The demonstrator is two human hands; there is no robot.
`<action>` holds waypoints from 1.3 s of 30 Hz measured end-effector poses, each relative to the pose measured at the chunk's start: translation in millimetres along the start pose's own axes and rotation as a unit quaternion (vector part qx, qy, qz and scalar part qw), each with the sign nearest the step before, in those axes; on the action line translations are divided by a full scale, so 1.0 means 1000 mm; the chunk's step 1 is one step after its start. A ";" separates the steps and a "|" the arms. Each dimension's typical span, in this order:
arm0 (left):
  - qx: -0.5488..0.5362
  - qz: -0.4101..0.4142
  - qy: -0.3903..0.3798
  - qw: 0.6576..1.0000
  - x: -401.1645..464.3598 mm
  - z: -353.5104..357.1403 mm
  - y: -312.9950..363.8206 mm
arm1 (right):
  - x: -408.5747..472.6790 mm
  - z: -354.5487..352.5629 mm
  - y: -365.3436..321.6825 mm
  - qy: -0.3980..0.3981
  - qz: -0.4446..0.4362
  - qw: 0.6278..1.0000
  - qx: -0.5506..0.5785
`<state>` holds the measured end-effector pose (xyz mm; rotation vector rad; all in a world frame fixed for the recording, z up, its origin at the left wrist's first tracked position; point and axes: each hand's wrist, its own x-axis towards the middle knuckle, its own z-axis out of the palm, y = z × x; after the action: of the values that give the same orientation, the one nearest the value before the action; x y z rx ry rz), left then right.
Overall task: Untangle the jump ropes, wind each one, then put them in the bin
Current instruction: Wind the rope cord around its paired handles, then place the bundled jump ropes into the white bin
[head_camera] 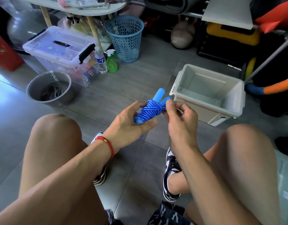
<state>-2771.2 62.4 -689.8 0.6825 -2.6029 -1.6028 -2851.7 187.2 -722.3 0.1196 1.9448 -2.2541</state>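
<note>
Head view, item: blue jump rope (150,109), wound round its handles, just left of the bin (209,109). My left hand (130,124) grips the bundle; right hand (180,116) pinches the last wrap. Winding nearly finished, I judge; next, tuck end, drop in bin.

Both forearms reach forward between the bare knees. The left hand (132,120) curls its fingers (140,105) and thumb round the blue bundle — the right hand (180,117) pinches at the bundle's far side, fingers bent.
</note>
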 end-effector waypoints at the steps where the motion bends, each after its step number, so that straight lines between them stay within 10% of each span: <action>1: -0.012 -0.005 0.008 1.000 0.001 0.002 0.001 | 0.002 -0.004 -0.002 0.000 -0.003 1.000 -0.018; 7: 0.138 0.094 0.073 0.983 0.015 -0.003 0.014 | 0.016 -0.028 -0.051 -0.123 -0.244 0.911 -0.309; 13: 0.289 0.299 0.043 0.909 0.055 -0.008 0.065 | 0.062 -0.041 -0.102 -0.322 -0.195 0.758 -0.534; 22: 0.201 0.160 -0.046 0.965 0.184 0.066 0.089 | 0.198 -0.133 -0.063 -0.105 0.018 0.928 -0.358; 28: 0.338 0.104 -0.201 0.914 0.297 0.132 0.016 | 0.307 -0.164 0.031 0.008 0.141 0.911 -0.387; 39: 0.293 0.166 -0.135 0.932 0.360 0.218 -0.096 | 0.462 -0.103 0.182 -0.100 0.289 0.862 -0.403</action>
<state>-3112.7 78.5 -952.6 -0.0080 -3.1995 -0.8706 -3278.8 231.4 -991.2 0.2931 2.1696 -0.9463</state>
